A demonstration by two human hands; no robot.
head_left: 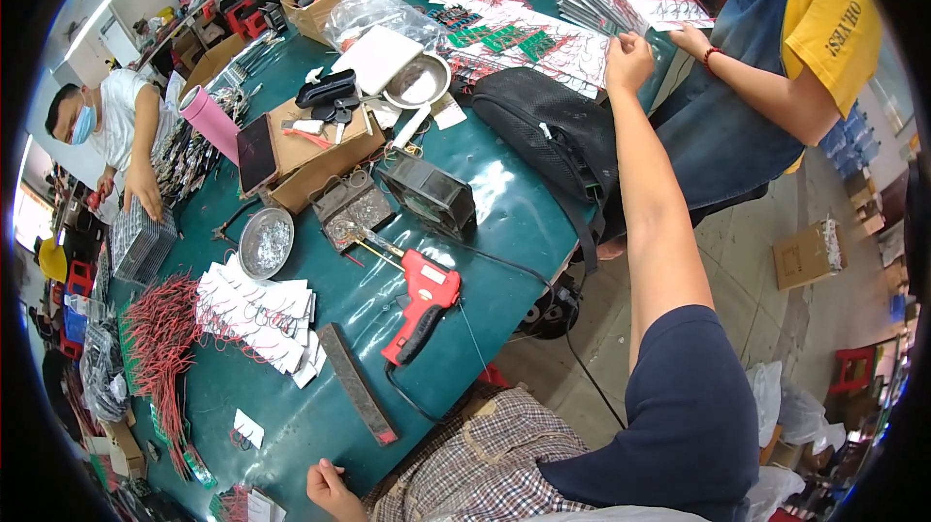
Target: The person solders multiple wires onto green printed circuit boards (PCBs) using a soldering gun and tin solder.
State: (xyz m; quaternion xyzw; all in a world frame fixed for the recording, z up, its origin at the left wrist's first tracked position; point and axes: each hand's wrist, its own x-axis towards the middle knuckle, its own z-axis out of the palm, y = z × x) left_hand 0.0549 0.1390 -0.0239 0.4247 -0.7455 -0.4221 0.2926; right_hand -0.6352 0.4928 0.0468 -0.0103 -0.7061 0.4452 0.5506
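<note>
My right arm reaches far across the table, and my right hand (628,62) is closed in a pinch beside a stack of white sheets with red wires (596,3). What its fingers hold, if anything, I cannot make out. Low at the table's front edge, my left hand (333,490) is loosely curled with nothing visible in it. Closest to it are a small white card with wire (248,428) and a dark metal bar (357,386). A red soldering gun (427,304) lies farther in, its tip by a soldering stand (351,215).
A co-worker in a yellow shirt (815,8) handles a white wired sheet at right; another in a mask (145,125) works at left. A black bag (543,125), small fan (427,192), metal dish (266,243), white cards (254,309), red wire bundle (160,338) and pink tumbler (208,122) occupy the table.
</note>
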